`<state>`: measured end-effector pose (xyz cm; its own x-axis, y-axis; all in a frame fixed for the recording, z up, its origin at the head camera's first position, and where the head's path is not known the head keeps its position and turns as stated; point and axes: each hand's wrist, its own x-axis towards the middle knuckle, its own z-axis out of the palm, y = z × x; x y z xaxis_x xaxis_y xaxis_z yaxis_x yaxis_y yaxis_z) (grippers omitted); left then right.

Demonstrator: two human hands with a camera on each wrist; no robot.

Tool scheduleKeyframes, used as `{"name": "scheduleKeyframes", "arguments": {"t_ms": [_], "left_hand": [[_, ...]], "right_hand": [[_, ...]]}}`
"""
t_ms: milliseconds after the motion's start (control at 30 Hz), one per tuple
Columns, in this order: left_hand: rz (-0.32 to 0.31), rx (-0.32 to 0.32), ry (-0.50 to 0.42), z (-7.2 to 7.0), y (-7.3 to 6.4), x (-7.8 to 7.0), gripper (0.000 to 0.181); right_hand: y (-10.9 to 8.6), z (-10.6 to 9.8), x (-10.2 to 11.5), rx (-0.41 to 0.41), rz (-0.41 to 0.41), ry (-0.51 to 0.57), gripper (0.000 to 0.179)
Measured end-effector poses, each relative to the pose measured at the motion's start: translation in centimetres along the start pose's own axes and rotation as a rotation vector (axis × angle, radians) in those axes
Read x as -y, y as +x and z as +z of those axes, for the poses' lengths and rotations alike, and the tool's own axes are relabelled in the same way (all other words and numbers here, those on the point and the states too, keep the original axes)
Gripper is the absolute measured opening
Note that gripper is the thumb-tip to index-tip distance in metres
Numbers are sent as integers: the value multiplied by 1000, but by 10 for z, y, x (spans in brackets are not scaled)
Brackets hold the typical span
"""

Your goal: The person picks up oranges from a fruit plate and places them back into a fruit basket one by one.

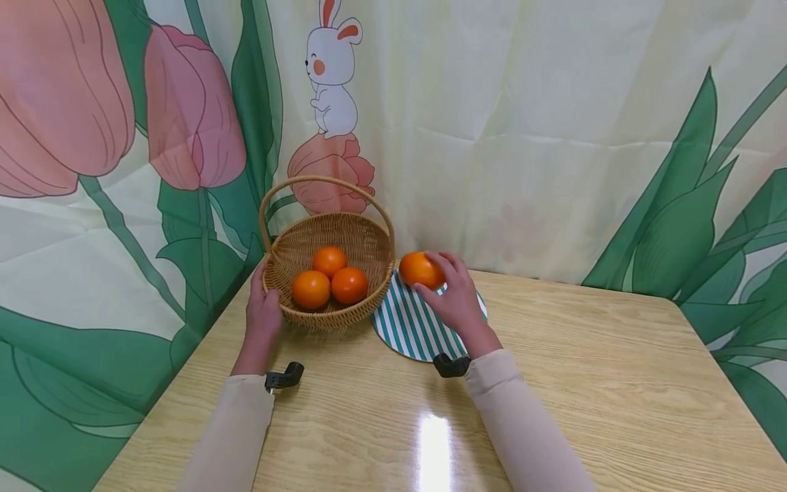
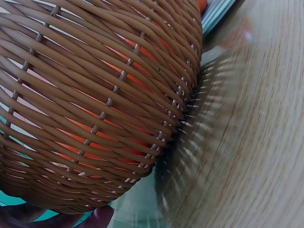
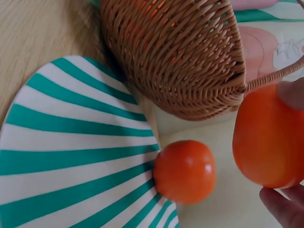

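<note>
A wicker basket (image 1: 335, 318) with a tall handle stands tilted so that its opening faces me, with three smooth orange persimmons (image 1: 330, 261) inside. My left hand (image 1: 263, 311) grips the basket's left side; its fingers (image 2: 97, 219) show below the weave in the left wrist view. My right hand (image 1: 456, 295) holds another persimmon (image 3: 266, 140) between thumb and fingers, just right of the basket and above a round green-and-white striped mat (image 1: 408, 328). One more persimmon (image 3: 185, 172) sits at the mat's far edge in the right wrist view; the held one largely hides it in the head view.
The light wooden table (image 1: 590, 369) reaches to the right and toward me. Behind it hangs a curtain (image 1: 492, 137) printed with tulips and a rabbit, close behind the basket and mat. A black wrist mount (image 1: 451, 365) sits at each cuff.
</note>
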<state>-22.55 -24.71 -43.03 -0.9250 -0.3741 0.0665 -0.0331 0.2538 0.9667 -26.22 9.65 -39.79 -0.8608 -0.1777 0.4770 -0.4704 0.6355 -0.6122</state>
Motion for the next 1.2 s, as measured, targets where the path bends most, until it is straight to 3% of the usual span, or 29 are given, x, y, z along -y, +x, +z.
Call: {"name": "scheduleKeyframes", "arguments": {"t_ms": [800,1200], "left_hand": [[7,1,-2,0,-1,0,64],[0,-2,5,1,-2,-2,64]], "right_hand": [[-3,3,22,2,-140,77,58],[-1,5,35,16,-166,116,59]]}}
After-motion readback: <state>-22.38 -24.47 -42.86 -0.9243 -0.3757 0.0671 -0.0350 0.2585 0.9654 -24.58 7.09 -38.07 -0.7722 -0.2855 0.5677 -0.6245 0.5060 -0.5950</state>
